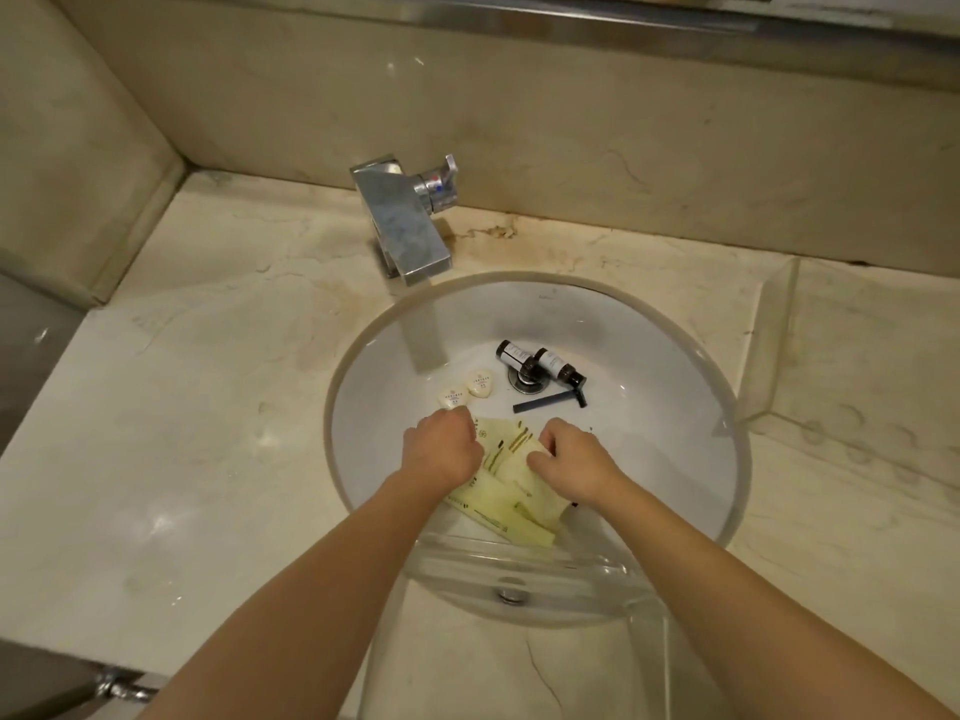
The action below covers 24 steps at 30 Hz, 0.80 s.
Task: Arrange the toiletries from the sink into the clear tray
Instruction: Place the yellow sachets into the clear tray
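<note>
Several pale yellow flat packets (511, 491) lie fanned on the near slope of the white sink basin (649, 356). My left hand (444, 449) and my right hand (569, 462) both grip them with curled fingers. Beyond my hands lie two cream heart-shaped soaps (467, 388), two small dark bottles (540, 362) over the drain, and a black razor (550, 402). A clear tray (649, 631) sits at the near rim of the sink, under my forearms; its near part runs out of view.
A chrome faucet (410, 226) stands at the back of the basin, its spout over the rim. Beige marble counter (182, 407) spreads left and right. Another clear tray (779, 324) lies on the counter at right. A wall backs the counter.
</note>
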Motion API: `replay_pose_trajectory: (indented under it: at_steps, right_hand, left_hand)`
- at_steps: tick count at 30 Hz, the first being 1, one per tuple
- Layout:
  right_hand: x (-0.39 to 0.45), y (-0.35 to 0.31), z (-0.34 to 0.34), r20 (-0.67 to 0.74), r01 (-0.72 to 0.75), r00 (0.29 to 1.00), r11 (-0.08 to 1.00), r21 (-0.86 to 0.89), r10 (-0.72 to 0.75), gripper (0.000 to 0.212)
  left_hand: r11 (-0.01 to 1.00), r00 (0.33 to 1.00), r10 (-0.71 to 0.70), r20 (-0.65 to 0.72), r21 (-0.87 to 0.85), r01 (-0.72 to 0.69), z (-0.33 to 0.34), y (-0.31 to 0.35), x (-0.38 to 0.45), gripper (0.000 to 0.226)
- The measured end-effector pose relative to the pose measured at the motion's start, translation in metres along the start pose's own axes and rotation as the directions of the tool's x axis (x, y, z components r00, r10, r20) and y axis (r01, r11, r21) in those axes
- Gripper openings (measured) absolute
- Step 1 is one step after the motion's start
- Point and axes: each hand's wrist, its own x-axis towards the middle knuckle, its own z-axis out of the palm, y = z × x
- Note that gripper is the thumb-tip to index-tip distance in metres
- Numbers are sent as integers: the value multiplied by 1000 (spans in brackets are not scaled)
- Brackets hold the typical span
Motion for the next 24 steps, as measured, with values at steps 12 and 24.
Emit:
replay_pose_trajectory:
  at_steps: [12,24]
  right_hand:
    - [-59,-56,-5,-91,85,995,737,670,-32,20]
    - [-120,-73,-4,-184,108,983,773,625,11,50]
  left_hand:
    - [499,964,61,260,-844,196,-44,33,-49,14]
    - [266,946,167,280,-936,230,-75,3,-118,21]
